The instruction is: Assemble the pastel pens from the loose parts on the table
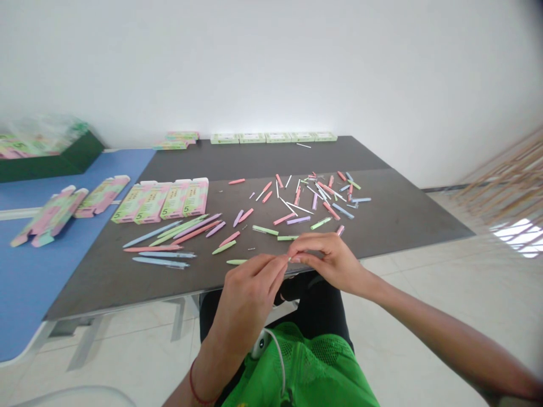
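Note:
My left hand (252, 288) and my right hand (331, 257) meet just over the front edge of the dark table. Both are closed in a pinch, fingertips together around a tiny pale piece (290, 259) that is mostly hidden. A green pen barrel half (236, 262) lies just behind my left hand. Farther back are loose pink, purple, green and blue pen parts, such as a green upper barrel with clip (321, 223), white refills (300, 208) and small springs (251, 249). On the left lies a group of whole-looking pens (165, 254) in blue, green, purple and pink.
Pastel pen boxes (184, 199) lie in a row at the left of the table (97, 282). More flat boxes (278, 137) line the back edge. Opened cartons (102, 196) and a dark green bin (55, 164) with packages rest on the blue table (25, 294).

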The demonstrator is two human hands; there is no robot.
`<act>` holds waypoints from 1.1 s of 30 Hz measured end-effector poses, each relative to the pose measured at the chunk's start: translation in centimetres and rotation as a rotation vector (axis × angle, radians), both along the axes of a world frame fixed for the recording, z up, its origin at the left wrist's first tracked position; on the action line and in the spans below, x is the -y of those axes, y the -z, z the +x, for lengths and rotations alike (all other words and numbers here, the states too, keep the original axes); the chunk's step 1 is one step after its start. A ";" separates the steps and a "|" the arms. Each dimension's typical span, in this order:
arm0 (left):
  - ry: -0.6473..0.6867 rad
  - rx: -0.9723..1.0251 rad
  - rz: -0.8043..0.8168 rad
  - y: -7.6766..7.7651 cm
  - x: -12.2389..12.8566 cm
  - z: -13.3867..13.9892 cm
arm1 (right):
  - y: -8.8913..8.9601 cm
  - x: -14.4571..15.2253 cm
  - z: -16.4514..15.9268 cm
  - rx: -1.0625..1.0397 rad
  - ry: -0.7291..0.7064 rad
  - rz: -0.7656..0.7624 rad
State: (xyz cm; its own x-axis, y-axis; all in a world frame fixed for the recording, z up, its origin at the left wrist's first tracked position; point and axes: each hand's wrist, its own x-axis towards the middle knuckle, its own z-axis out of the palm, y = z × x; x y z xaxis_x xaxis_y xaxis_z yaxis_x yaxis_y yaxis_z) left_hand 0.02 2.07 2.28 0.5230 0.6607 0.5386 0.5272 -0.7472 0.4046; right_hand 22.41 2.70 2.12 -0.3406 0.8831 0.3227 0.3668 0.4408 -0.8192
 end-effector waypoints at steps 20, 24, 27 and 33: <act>-0.109 -0.152 -0.096 1.3 0.6 -2.0 | 3.8 -4.7 6.6 0.520 0.344 0.209; -0.121 -0.138 -0.101 1.7 0.3 -2.9 | 5.3 -5.9 6.9 0.678 0.214 0.234; -0.126 -0.144 -0.103 2.0 0.1 -3.1 | 5.8 -6.6 5.2 0.667 0.081 0.251; -0.161 -0.127 -0.103 2.3 0.1 -4.4 | 5.6 -7.5 1.1 0.907 0.031 0.218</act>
State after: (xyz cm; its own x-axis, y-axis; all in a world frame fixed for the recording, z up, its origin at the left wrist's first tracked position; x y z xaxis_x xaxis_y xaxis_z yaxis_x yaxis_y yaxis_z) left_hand -4.41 1.97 -0.04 0.4656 0.7890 0.4008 0.6880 -0.6076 0.3968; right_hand 23.55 10.18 -3.53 -0.5206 0.8474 0.1046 0.8402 0.5302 -0.1140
